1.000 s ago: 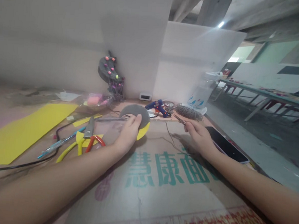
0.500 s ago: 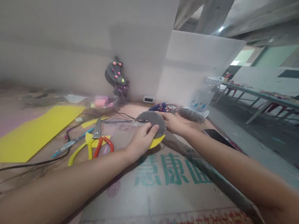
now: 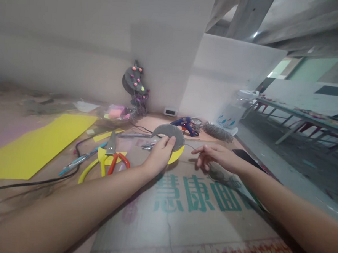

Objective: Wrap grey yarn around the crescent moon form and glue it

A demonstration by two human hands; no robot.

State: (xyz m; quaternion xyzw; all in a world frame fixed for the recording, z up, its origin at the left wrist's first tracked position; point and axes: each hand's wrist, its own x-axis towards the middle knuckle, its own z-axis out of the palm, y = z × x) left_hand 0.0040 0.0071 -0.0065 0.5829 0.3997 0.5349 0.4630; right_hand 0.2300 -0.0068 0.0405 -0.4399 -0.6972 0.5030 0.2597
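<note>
Left hand grips the gray crescent, thumb on top, above the printed cardboard; a yellow edge shows below. The hold appears meant to steady the piece. Right hand, loosely open, fingers part-curled, is at a thin strand; contact cannot be confirmed. Glue gun rests behind, presumably for reach.

Yellow sheet, cardboard on tabletop
</note>
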